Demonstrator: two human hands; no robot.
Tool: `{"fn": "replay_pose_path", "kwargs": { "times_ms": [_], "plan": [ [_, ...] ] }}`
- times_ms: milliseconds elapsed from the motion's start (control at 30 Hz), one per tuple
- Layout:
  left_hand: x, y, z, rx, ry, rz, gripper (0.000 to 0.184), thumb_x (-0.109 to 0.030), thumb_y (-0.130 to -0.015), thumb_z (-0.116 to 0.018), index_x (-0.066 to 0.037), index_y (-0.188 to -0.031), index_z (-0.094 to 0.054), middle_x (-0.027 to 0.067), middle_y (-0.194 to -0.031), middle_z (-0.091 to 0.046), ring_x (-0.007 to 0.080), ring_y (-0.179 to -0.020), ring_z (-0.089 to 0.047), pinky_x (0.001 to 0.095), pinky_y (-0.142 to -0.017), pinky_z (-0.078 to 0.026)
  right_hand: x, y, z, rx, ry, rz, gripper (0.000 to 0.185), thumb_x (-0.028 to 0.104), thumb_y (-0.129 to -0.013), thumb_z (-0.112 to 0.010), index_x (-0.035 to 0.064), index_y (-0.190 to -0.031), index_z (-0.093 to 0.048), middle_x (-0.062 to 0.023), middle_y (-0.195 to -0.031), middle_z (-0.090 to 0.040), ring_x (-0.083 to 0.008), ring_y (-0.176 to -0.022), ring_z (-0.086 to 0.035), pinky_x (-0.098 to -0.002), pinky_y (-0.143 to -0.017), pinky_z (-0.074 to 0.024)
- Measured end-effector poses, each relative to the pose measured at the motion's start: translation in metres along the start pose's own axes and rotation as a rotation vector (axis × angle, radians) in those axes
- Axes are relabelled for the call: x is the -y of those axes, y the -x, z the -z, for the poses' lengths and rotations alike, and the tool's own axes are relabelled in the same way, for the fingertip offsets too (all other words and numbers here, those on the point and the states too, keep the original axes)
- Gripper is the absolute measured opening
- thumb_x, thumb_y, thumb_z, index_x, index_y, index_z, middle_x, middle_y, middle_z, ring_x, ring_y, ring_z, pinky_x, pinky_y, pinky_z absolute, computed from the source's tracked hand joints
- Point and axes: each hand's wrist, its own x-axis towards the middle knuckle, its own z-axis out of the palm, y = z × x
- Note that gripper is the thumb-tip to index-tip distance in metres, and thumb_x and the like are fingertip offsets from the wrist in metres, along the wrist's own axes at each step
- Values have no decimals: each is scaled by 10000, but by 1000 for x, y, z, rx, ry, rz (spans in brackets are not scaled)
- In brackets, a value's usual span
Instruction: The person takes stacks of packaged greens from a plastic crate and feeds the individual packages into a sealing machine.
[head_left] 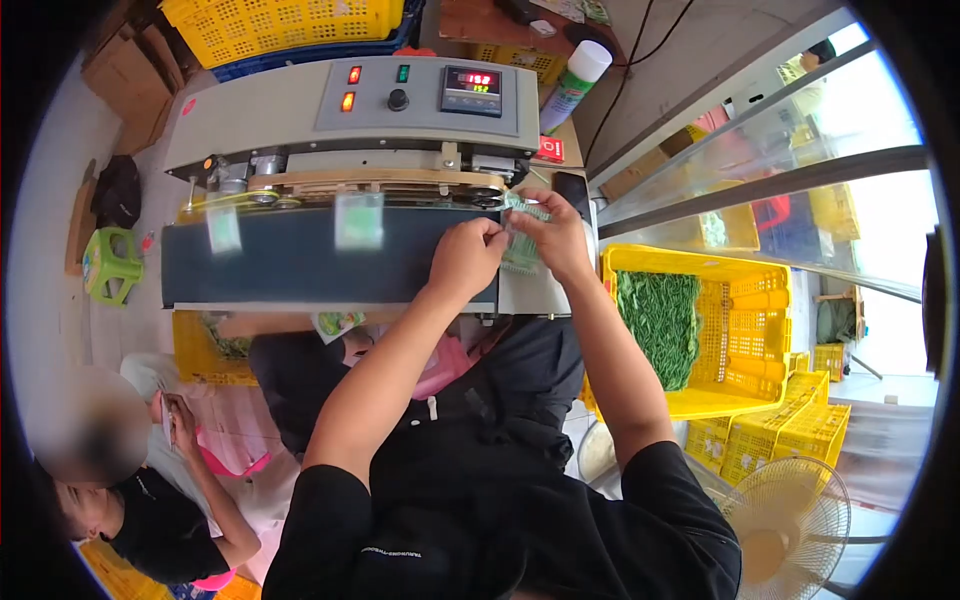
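Note:
A clear plastic bag with green contents (522,252) hangs between my two hands at the right end of the band sealing machine (290,105). My right hand (558,235) pinches the bag near its top edge, close to the sealer's inlet. My left hand (466,260) is closed at the bag's left edge, thumb and finger together; its grip is partly hidden. On the dark conveyor belt (290,260) lie two more bags, one green-filled bag (360,221) in the middle and another pale bag (224,230) farther left, both with their tops at the sealing band.
A yellow crate (745,340) holding green peppers or beans stands at my right, above stacked yellow crates (770,440) and a fan (785,525). A spray can (575,85) stands behind the machine. Another person (160,500) sits at lower left, near a green stool (113,264).

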Motion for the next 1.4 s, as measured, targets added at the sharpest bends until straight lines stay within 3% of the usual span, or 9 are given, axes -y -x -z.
{"fn": "replay_pose_path", "kwargs": {
  "times_ms": [267,433,533,667,733,867,933,1067,1400],
  "plan": [
    [23,-14,16,-206,-24,72,242,-272,-897,-684,-40,-915,-750,181,-859,-730,369,-834,-714,443,-736,-562,0,5,0,67,-328,-193,486,37,-897,-745,-56,-1316,-517,-96,-1034,-730,-96,-756,-622,-212,-647,-475],
    [36,-5,53,-264,-143,91,285,-281,-920,-689,-8,-972,-749,173,-870,-745,300,-803,-736,384,-738,-556,2,29,8,41,-284,-180,468,75,-929,-715,-49,-1336,-521,-106,-1072,-726,-144,-932,-688,-261,-840,-547],
    [35,10,89,-230,-243,137,286,-289,-957,-607,-38,-999,-738,216,-961,-721,398,-941,-694,452,-798,-540,-14,55,27,-81,-323,-168,463,116,-949,-714,-25,-1342,-516,-103,-1058,-727,-140,-903,-686,-274,-807,-563],
    [74,44,125,-425,-321,60,315,-263,-1011,-604,-21,-1186,-702,146,-1138,-731,273,-1025,-699,374,-923,-522,-44,102,85,-332,-271,-75,330,137,-937,-721,19,-1228,-624,-54,-892,-724,-106,-774,-667,-257,-694,-530],
    [101,80,148,-469,-49,-2,320,-165,-1043,-589,9,-1310,-625,147,-1174,-704,178,-1061,-668,292,-927,-521,-70,130,136,-490,10,-15,255,139,-937,-714,13,-1155,-672,-66,-856,-729,-103,-750,-663,-262,-687,-531],
    [110,150,177,-562,-243,65,323,-161,-1050,-578,22,-1314,-609,180,-1169,-698,221,-1032,-690,290,-897,-537,-145,162,260,-727,494,-188,266,166,-915,-727,4,-1122,-684,-71,-862,-726,-126,-760,-672,-270,-708,-544],
    [138,172,184,-562,-355,-2,317,-149,-1055,-560,37,-1308,-603,190,-1168,-698,237,-1030,-694,302,-902,-542,-190,174,332,-652,852,-453,578,341,-828,-795,21,-1274,-613,-157,-1002,-741,-320,-941,-717,-405,-864,-559],
    [132,189,167,-539,-344,-52,306,-124,-1054,-547,46,-1304,-598,202,-1183,-688,239,-1033,-697,311,-893,-549,-258,189,418,-490,1074,-703,833,365,-791,-810,44,-1468,-446,-278,-1413,-528,-405,-1304,-523,-450,-1085,-449],
    [116,209,113,-225,-545,-53,294,-67,-1034,-547,43,-1303,-595,122,-1001,-643,187,-828,-625,277,-727,-513,-323,172,431,-568,1209,-402,264,313,-885,-716,87,-1017,-742,-145,-1010,-704,-363,-959,-670,-462,-857,-536]
  ]
}}
